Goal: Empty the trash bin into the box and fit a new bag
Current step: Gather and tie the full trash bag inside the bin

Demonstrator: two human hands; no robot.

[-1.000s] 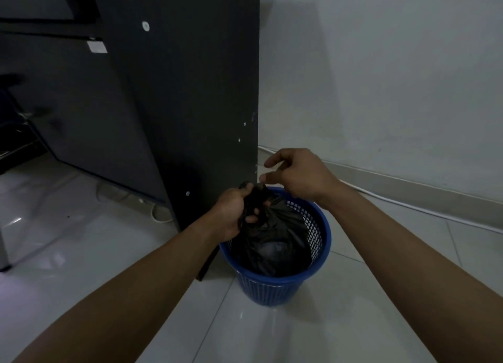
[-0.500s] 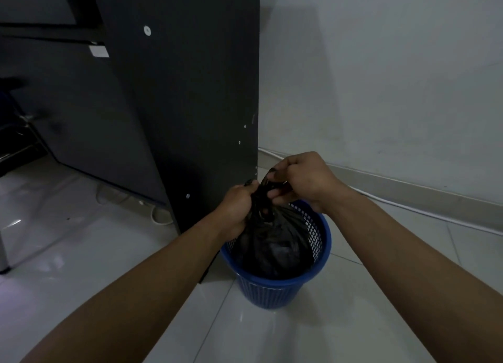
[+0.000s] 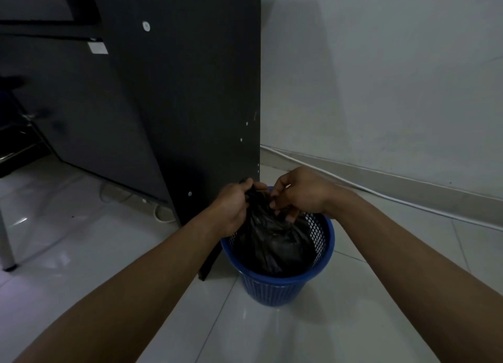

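Above the bin [image 3: 277, 289], right hand [image 3: 302, 194] now lower on the bag [image 3: 275, 243]

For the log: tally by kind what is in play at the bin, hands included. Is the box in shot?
Bin: 1
Bag: 1, black, inside the bin
Hands: 2, left hand and right hand, both gripping the bag's gathered top
Box: 0, none in view
Total: 4

Blue mesh-patterned bin [image 3: 285, 286], black bag [image 3: 275, 243] — dark grey panel [image 3: 185, 104], white glossy floor tiles [image 3: 353, 308]
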